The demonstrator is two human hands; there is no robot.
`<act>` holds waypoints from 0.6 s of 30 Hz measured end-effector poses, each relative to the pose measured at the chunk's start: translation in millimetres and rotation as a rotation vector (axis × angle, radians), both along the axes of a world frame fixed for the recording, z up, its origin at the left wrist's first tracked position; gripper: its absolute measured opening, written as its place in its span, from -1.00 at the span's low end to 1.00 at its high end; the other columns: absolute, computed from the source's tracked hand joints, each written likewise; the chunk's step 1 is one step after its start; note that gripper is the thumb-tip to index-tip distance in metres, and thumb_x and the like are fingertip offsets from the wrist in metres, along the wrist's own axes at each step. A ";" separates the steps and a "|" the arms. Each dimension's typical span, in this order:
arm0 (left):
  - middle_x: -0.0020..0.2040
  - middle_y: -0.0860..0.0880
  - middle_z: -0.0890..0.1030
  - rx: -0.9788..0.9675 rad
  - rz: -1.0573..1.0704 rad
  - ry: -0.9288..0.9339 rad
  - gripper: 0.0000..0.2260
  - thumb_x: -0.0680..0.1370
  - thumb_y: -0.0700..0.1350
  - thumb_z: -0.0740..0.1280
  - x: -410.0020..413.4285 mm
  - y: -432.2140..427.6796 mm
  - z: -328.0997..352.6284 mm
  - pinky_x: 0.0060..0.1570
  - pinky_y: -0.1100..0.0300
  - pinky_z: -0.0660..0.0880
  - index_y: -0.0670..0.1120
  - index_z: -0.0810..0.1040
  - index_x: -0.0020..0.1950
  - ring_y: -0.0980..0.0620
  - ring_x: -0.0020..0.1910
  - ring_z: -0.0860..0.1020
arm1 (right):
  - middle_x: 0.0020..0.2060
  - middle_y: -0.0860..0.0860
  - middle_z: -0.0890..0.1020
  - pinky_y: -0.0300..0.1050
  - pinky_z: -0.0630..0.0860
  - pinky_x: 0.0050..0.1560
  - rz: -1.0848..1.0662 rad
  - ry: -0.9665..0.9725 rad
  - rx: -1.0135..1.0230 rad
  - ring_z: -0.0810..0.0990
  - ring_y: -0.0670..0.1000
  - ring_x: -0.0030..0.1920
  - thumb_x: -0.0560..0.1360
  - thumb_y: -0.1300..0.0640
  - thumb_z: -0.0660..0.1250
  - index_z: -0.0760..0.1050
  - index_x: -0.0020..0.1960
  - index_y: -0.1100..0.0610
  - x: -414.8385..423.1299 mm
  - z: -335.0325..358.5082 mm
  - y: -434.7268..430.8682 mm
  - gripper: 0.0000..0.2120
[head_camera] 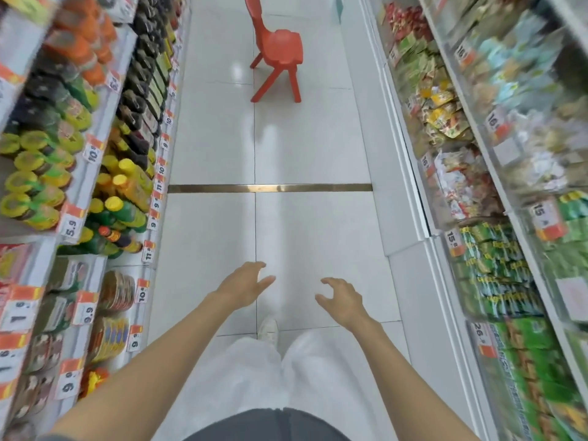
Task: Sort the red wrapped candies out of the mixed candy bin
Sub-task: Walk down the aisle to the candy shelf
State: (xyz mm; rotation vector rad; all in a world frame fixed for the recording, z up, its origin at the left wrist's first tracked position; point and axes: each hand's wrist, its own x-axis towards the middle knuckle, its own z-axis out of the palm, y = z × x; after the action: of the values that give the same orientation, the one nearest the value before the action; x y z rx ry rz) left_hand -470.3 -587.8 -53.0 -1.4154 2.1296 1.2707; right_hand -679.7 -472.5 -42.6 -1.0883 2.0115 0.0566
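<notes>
I stand in a shop aisle with both arms held out over the white tiled floor. My left hand (245,286) is empty, its fingers spread. My right hand (342,299) is empty too, fingers apart and slightly curled. On the right, clear bins (471,198) of wrapped sweets and snacks run along the aisle; one far bin holds red-wrapped pieces (404,19). Both hands are well away from the bins and touch nothing. Motion blur hides which candies are which.
Shelves of bottles and jars (124,186) with orange price tags line the left side. A small red plastic chair (278,50) stands in the aisle ahead. A brass strip (270,188) crosses the floor. My white trousers and one shoe (268,327) show below.
</notes>
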 end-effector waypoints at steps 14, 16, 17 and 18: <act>0.46 -0.07 0.30 0.023 -0.032 -0.062 -0.49 0.61 0.16 0.13 -180.1 -288.6 -6.6 0.33 0.11 0.30 -0.05 0.24 0.49 -0.04 0.38 0.35 | 0.41 0.00 0.38 0.00 0.22 0.40 -0.048 -0.042 0.032 0.32 0.04 0.40 0.56 -0.06 0.24 0.32 0.44 0.01 -165.1 -27.6 -269.3 -0.53; 0.43 -0.07 0.33 0.017 -0.045 -0.067 -0.49 0.60 0.18 0.14 -201.3 -332.6 0.9 0.33 0.08 0.32 -0.04 0.27 0.47 -0.04 0.36 0.37 | 0.41 0.01 0.38 0.03 0.22 0.40 -0.029 -0.039 0.028 0.32 0.05 0.40 0.56 -0.06 0.23 0.32 0.44 0.02 -189.0 -23.2 -316.4 -0.53; 0.42 -0.05 0.35 0.020 -0.038 -0.055 -0.49 0.59 0.20 0.14 -209.8 -354.9 2.8 0.33 0.06 0.33 -0.03 0.29 0.46 -0.04 0.35 0.38 | 0.41 0.02 0.39 0.03 0.22 0.40 -0.019 -0.032 0.026 0.33 0.06 0.40 0.56 -0.06 0.24 0.32 0.44 0.02 -200.0 -20.3 -340.3 -0.53; 0.40 -0.04 0.38 0.022 -0.021 -0.037 -0.47 0.57 0.24 0.13 -217.5 -376.9 3.1 0.32 0.04 0.34 -0.01 0.32 0.44 -0.04 0.34 0.39 | 0.40 0.03 0.39 0.03 0.23 0.40 -0.009 -0.024 0.026 0.33 0.06 0.40 0.56 -0.06 0.24 0.33 0.43 0.03 -210.6 -17.7 -364.0 -0.53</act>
State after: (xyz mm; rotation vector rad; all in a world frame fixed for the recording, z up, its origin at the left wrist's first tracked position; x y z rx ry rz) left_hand -687.8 -964.7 -49.9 -1.3931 2.0949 1.2466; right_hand -890.2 -836.4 -60.3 -1.0584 1.9890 0.0649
